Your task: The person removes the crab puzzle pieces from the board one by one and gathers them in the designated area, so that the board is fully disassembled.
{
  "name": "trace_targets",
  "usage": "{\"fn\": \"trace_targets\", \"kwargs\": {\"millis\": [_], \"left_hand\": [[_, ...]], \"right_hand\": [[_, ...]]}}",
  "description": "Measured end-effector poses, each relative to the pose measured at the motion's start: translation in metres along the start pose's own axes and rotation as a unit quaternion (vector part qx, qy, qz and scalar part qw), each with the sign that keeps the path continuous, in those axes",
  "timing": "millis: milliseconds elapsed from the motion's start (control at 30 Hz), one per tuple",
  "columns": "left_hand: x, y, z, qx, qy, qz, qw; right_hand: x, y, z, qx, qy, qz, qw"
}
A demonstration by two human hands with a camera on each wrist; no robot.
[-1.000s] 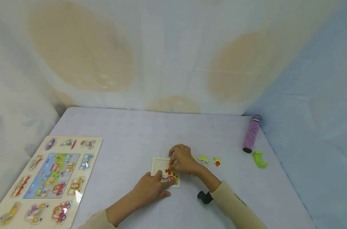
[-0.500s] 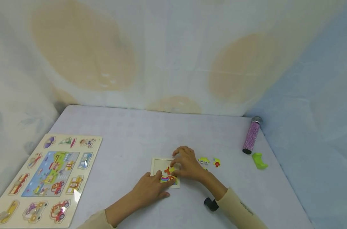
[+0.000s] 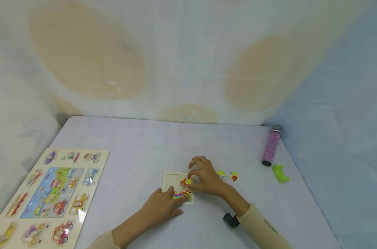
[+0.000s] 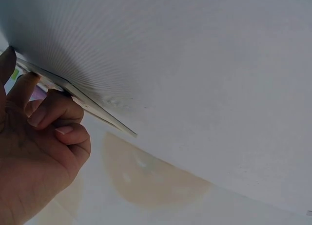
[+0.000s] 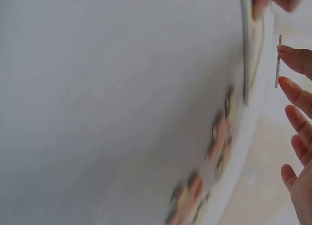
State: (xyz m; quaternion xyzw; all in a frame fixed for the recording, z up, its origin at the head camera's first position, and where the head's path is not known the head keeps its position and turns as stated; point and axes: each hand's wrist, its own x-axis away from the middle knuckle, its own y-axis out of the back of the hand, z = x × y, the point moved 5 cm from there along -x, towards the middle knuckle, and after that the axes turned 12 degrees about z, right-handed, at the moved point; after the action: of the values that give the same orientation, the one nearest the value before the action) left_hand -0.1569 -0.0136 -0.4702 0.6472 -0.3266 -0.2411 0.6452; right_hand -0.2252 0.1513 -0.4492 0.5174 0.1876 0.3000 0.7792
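A small square puzzle tray lies at the middle of the table. Rainbow-coloured puzzle pieces sit in its near part. My left hand rests at the tray's near side, its index finger pressing on these pieces; in the left wrist view other fingers are bent under the palm. My right hand is over the tray's right side. Thumb and fingertips pinch a red-and-yellow puzzle piece, seen edge-on as a thin puzzle piece in the right wrist view, raised off the tray.
Loose puzzle pieces lie right of the tray. A large vehicle puzzle board is at the left. A purple glitter microphone and a green curved object are at the right. A black object is beside my right forearm.
My right hand has shifted slightly right, its wrist turning. The red-and-yellow piece it holds has turned and moved a little away from the rainbow pieces. My left hand stays on the tray.
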Motion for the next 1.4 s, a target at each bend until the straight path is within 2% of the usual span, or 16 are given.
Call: {"fn": "trace_targets", "kwargs": {"millis": [133, 233, 500, 700, 933, 1100, 1267, 1400], "left_hand": [[0.004, 0.001, 0.002, 0.003, 0.005, -0.007, 1.0], [0.008, 0.0, 0.004, 0.002, 0.01, -0.011, 0.9999], [0.017, -0.004, 0.008, 0.007, 0.011, -0.023, 0.9997], [0.02, -0.006, 0.008, 0.015, 0.014, -0.019, 0.9996], [0.021, -0.007, 0.008, 0.013, 0.012, -0.028, 0.9995], [0.019, -0.005, 0.007, 0.006, 0.003, -0.04, 0.9992], [0.014, 0.001, 0.004, -0.032, -0.005, -0.072, 0.9969], [0.014, 0.005, 0.0, -0.048, 0.022, -0.072, 0.996]], "right_hand": [[0.026, 0.014, -0.016, 0.001, -0.027, -0.046, 0.999], [0.051, 0.02, -0.031, -0.005, -0.056, -0.066, 0.996], [0.102, 0.021, -0.061, -0.006, -0.133, -0.065, 0.989], [0.118, 0.019, -0.074, -0.006, -0.153, -0.068, 0.986], [0.12, 0.016, -0.081, -0.015, -0.164, -0.047, 0.985], [0.114, 0.022, -0.071, -0.035, -0.139, -0.063, 0.988], [0.085, 0.025, -0.037, -0.039, -0.083, -0.052, 0.994], [0.051, 0.021, -0.008, -0.029, -0.034, -0.027, 0.999]]}}
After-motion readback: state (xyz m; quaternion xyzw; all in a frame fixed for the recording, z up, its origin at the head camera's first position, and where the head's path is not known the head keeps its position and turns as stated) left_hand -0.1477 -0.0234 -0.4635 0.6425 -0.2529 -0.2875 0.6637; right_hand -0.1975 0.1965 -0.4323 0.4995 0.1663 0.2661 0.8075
